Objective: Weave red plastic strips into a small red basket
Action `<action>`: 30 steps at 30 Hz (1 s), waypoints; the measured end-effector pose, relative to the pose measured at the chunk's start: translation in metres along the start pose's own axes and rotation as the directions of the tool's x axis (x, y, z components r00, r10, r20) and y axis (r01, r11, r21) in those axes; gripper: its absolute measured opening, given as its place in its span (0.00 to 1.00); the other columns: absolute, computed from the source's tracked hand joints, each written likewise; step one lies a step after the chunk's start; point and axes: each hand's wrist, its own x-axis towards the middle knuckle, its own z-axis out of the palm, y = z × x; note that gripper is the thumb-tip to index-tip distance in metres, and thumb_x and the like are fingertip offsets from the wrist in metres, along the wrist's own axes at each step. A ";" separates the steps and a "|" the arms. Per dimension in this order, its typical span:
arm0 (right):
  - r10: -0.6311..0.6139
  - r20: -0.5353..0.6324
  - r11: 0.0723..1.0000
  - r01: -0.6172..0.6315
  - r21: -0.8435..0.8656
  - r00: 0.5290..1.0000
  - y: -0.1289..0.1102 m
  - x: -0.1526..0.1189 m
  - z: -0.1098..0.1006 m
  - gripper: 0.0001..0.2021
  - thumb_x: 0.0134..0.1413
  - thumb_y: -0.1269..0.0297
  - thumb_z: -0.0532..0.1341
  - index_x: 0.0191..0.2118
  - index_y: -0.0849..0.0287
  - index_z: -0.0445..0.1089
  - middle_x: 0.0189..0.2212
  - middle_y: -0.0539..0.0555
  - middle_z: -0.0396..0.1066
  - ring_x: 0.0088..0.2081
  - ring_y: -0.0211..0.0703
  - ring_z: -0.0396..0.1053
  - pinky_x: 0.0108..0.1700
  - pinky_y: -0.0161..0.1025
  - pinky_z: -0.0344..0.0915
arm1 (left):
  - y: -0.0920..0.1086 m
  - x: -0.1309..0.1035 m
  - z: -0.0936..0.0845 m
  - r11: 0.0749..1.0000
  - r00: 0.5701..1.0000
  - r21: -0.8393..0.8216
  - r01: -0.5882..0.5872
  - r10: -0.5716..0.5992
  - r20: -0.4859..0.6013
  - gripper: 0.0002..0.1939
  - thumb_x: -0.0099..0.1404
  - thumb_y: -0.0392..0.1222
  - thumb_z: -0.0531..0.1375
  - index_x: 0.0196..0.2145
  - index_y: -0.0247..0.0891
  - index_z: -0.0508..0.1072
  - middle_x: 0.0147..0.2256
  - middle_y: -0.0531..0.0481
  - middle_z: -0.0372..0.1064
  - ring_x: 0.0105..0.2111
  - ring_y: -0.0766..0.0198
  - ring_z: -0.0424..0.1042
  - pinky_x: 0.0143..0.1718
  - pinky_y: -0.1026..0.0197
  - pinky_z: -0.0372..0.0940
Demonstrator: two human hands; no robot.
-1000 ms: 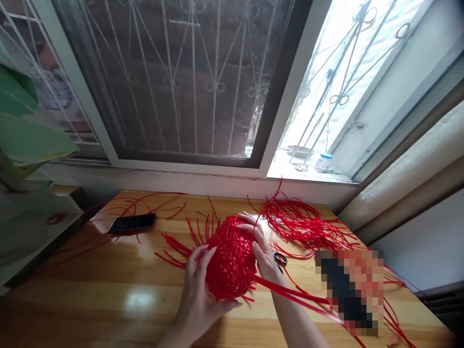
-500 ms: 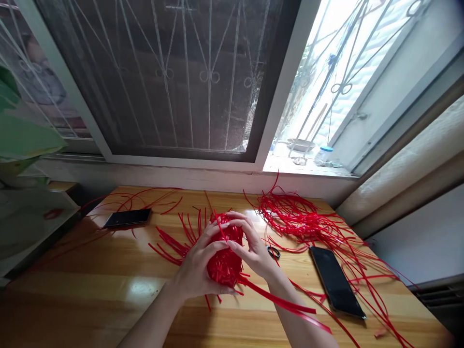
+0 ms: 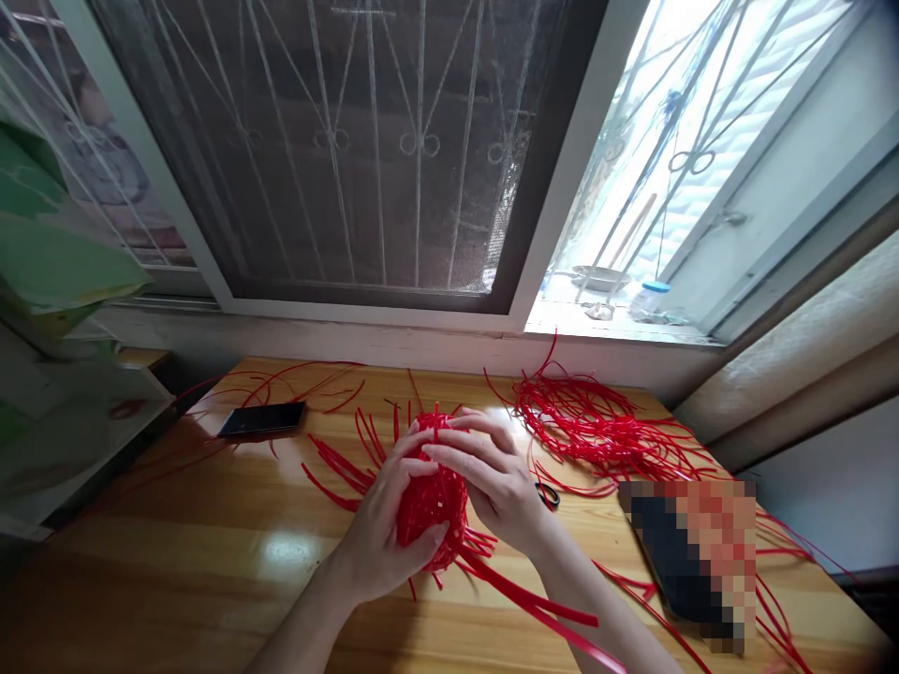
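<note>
Since the earlier frame, the right hand (image 3: 502, 477) has moved in so its fingers reach across the top of the woven red piece (image 3: 432, 510), meeting those of the left hand (image 3: 390, 524). The piece, rounded, glossy and tightly plaited, with loose strip ends fanning out at its sides, is held between both hands above the wooden surface (image 3: 211, 562), left of the tangled red strips (image 3: 590, 426). The hands are curved around it, fingertips pressed close together near its top.
</note>
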 end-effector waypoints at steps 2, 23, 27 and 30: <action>-0.014 -0.018 0.993 0.011 -0.118 1.000 0.005 0.002 0.003 0.22 0.63 0.74 0.53 0.60 0.50 0.65 0.51 0.54 0.73 0.54 0.48 0.64 0.57 0.50 0.66 | 0.002 0.000 -0.002 0.999 0.999 -0.028 0.037 -0.037 0.002 0.20 0.63 0.39 0.62 0.53 0.46 0.65 0.64 0.40 0.54 0.68 0.46 0.47 0.64 0.39 0.51; -0.183 -0.091 0.983 0.185 0.008 0.979 0.009 0.041 0.007 0.11 0.65 0.71 0.54 0.45 0.62 0.74 0.47 0.60 0.75 0.55 0.48 0.67 0.53 0.47 0.71 | 0.005 -0.005 -0.004 0.978 0.984 -0.111 0.174 -0.169 0.054 0.24 0.64 0.42 0.61 0.56 0.49 0.60 0.59 0.42 0.58 0.62 0.47 0.59 0.60 0.44 0.59; 0.016 -0.207 0.993 0.009 0.119 0.978 0.008 0.025 0.009 0.15 0.60 0.78 0.55 0.47 0.57 0.73 0.47 0.58 0.74 0.52 0.46 0.69 0.52 0.46 0.70 | 0.010 -0.011 -0.003 0.996 0.995 -0.026 0.084 -0.086 -0.059 0.20 0.65 0.39 0.60 0.52 0.50 0.60 0.60 0.44 0.53 0.63 0.50 0.55 0.62 0.45 0.55; 0.257 -0.243 0.921 -0.161 0.354 0.935 0.003 0.008 0.011 0.17 0.59 0.79 0.58 0.47 0.52 0.73 0.43 0.54 0.76 0.48 0.44 0.72 0.50 0.44 0.70 | 0.013 -0.012 -0.003 0.996 0.998 0.083 0.044 -0.039 -0.052 0.14 0.65 0.36 0.59 0.47 0.48 0.62 0.58 0.45 0.53 0.62 0.52 0.55 0.62 0.46 0.55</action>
